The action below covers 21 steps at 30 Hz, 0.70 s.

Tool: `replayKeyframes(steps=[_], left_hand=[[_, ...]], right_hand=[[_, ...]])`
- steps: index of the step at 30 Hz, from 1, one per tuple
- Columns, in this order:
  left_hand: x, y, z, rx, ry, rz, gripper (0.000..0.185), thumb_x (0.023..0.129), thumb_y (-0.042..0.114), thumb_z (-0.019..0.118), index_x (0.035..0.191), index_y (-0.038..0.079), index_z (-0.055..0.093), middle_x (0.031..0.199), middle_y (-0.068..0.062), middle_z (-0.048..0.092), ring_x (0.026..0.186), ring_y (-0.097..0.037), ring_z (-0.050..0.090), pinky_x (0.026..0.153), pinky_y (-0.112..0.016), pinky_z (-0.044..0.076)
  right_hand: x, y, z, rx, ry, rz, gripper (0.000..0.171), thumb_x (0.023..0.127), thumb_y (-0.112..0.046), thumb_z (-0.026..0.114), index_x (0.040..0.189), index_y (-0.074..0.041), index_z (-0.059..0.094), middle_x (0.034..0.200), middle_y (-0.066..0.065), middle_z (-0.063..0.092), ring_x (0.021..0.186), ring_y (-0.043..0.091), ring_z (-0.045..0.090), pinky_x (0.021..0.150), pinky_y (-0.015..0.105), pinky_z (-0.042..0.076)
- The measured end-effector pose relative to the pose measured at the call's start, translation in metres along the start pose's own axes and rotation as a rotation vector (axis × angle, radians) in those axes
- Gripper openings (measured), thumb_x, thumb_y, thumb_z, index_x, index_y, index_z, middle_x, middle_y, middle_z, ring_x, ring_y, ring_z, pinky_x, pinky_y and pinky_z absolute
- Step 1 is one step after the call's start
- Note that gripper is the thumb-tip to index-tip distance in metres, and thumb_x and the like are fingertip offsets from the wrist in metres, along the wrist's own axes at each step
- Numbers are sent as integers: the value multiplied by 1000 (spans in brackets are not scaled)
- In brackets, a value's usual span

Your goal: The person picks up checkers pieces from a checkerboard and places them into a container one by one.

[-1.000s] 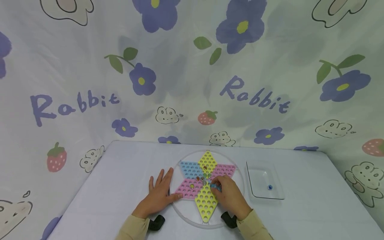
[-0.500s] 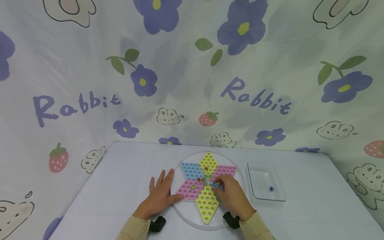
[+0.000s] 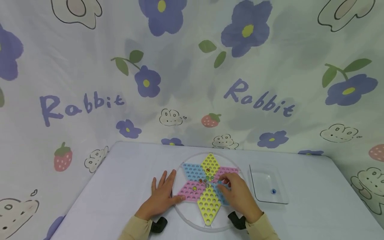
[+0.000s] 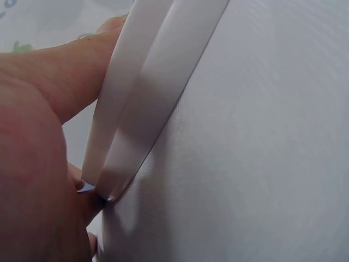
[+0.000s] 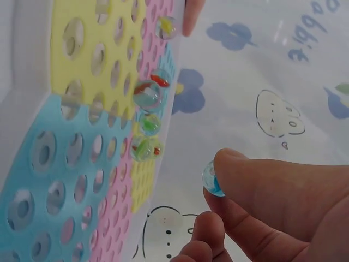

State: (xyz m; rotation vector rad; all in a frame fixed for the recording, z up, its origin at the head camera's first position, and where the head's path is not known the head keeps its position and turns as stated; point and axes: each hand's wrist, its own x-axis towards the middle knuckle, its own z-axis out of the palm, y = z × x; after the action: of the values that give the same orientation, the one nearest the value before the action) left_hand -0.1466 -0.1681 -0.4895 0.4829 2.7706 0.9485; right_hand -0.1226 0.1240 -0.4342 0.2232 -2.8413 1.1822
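Observation:
A round clear board (image 3: 183,213) with a star of yellow, blue and pink holed panels lies on the table. Several glass marbles (image 3: 206,180) sit in holes near its centre, seen closer in the right wrist view as marbles (image 5: 147,95). My right hand (image 3: 223,184) hovers over the board's right side and pinches a blue-tinted marble (image 5: 211,179) between thumb and finger. My left hand (image 3: 163,195) lies flat on the table, its thumb against the board's left rim (image 4: 147,98).
A clear rectangular tray (image 3: 264,200) stands right of the board with one blue marble (image 3: 273,191) in it. The table (image 3: 126,173) wears a pale cloth, and a flower-printed sheet (image 3: 192,83) hangs behind it.
My right hand has shifted a little to the right and away from me over the board, still pinching the marble. The left hand has stayed put.

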Motion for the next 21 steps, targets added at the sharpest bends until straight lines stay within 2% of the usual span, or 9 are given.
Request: replayKeyframes(steps=[11, 21], left_hand=[[0, 2, -1, -19, -5, -11, 105, 89, 55, 69, 160, 0, 14, 165, -18, 19, 153, -42, -1, 112, -64, -17], [-1, 2, 0, -22, 5, 6, 105, 90, 55, 68, 160, -2, 14, 165, -19, 19, 152, -43, 0, 112, -65, -16]], right_hand=[[-4, 4, -17, -17, 34, 4, 15, 93, -10, 72, 107, -9, 70, 92, -1, 58, 80, 12, 50, 73, 34, 47], [-7, 12, -28, -39, 45, 40, 17, 93, -11, 72, 109, -8, 69, 92, 1, 56, 78, 13, 49, 68, 30, 46]])
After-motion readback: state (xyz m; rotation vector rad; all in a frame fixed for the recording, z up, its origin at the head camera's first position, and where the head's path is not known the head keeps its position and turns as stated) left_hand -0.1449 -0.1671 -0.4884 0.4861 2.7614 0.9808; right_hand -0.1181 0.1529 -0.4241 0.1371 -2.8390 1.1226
